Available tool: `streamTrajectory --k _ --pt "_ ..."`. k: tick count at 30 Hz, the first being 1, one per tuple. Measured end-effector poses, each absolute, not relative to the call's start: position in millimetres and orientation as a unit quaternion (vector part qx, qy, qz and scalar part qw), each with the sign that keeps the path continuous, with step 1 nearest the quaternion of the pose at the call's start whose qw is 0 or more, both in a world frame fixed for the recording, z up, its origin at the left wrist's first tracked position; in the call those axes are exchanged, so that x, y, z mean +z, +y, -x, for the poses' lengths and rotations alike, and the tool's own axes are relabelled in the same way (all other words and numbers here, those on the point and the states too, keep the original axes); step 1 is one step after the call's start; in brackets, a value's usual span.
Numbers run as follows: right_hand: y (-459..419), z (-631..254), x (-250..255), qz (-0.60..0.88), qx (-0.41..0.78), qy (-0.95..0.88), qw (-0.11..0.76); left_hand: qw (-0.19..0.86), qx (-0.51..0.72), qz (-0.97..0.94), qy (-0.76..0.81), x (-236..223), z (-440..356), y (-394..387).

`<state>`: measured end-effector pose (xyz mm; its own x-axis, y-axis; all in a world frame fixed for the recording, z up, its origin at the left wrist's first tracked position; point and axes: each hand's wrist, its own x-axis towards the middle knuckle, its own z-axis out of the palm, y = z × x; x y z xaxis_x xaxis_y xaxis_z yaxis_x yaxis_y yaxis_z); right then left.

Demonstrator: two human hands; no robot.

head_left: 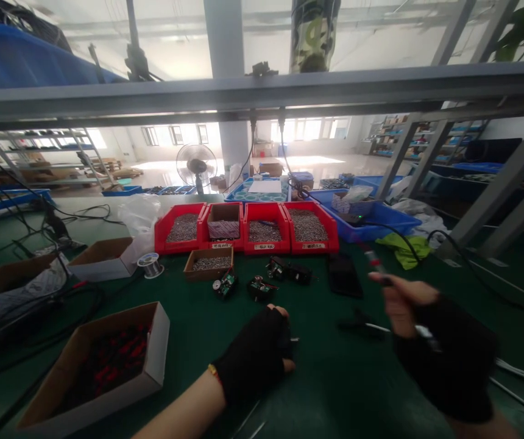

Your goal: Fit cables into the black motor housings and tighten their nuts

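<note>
My left hand, in a black fingerless glove, rests low over the green mat with its fingers curled around a dark part. Only a short metal pin shows beyond the fingers; the rest is hidden. To the right, my right hand, gloved alike and smeared by motion, grips a slim pen-like tool with a red band, its tip pointing up and away. Ahead of my left hand lie small black assemblies with green circuit boards, one at the left and one in the middle, with darker ones behind.
Several red bins of small metal parts line the back, with a small cardboard box before them. A box of red and black pieces stands at left, near a wire spool. A dark flat object and cables lie at right.
</note>
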<state>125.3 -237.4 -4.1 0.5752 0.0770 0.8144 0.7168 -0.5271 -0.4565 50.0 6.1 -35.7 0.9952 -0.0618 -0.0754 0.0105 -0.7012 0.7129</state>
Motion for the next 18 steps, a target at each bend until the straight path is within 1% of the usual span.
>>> streamTrajectory --k 2,4,8,10,12,14,16,18 --pt "-209 -118 -12 0.776 -0.326 -0.347 0.414 0.441 -0.021 -0.897 0.015 -40 -36 14" --pt "-186 -112 -19 0.764 -0.272 -0.396 0.430 0.546 -0.001 -0.836 0.059 -43 -26 22" --pt "-173 -105 -27 0.758 -0.189 -0.418 0.464 0.765 -0.002 -0.632 0.119 -46 -21 37" --pt "-179 -106 -33 0.767 -0.142 -0.415 0.468 0.834 -0.010 -0.538 0.122 -49 -23 44" --pt "-189 -109 -42 0.792 -0.108 -0.399 0.448 0.863 -0.029 -0.495 0.098 -53 -24 51" --pt "-197 -112 -53 0.793 -0.194 -0.371 0.443 0.869 -0.028 -0.490 0.065 -54 -23 55" --pt "-201 -114 -62 0.800 -0.213 -0.356 0.433 0.876 -0.020 -0.481 0.037 -55 -20 58" --pt "-202 -115 -67 0.807 -0.195 -0.346 0.438 0.888 -0.024 -0.459 0.010 -54 -17 59"
